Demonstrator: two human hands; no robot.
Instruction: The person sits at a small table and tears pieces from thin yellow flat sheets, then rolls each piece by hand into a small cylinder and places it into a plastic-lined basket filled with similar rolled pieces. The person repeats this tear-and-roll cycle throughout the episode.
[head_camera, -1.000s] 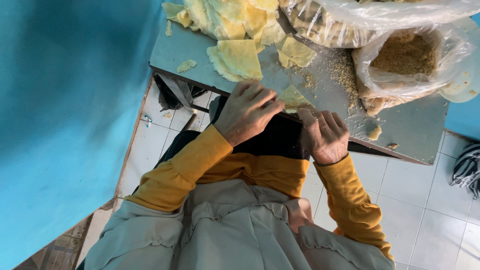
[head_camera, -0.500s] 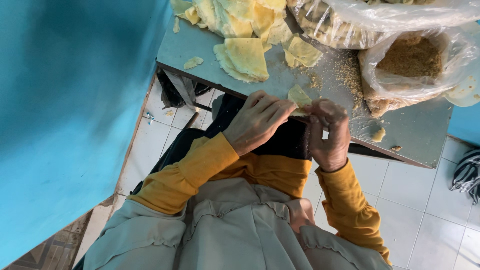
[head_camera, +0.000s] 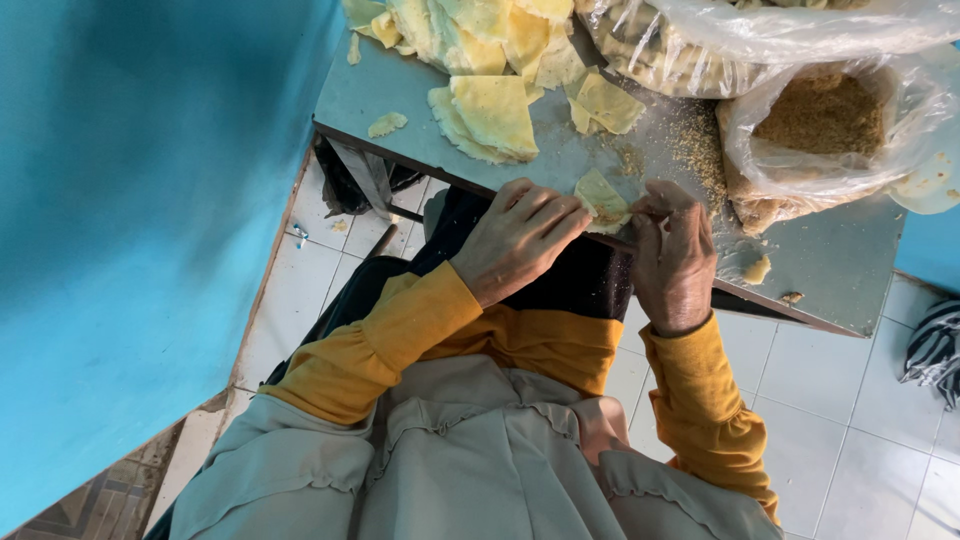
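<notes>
At the table (head_camera: 830, 280) edge, left hand (head_camera: 520, 240) and right hand (head_camera: 675, 255) fingers pinch closed around one yellow dough sheet (head_camera: 603, 198) between them.

Head camera, steep downward, close over table (head_camera: 420, 90).

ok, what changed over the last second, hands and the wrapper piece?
Both hands closed in on the small yellow wrapper piece at the table edge. The right hand rose from resting low to pinch the piece; the left hand kept its grip from the other side, fingers now spread over it. The stack of yellow sheets and the bag of brown crumbs stayed put.
</notes>
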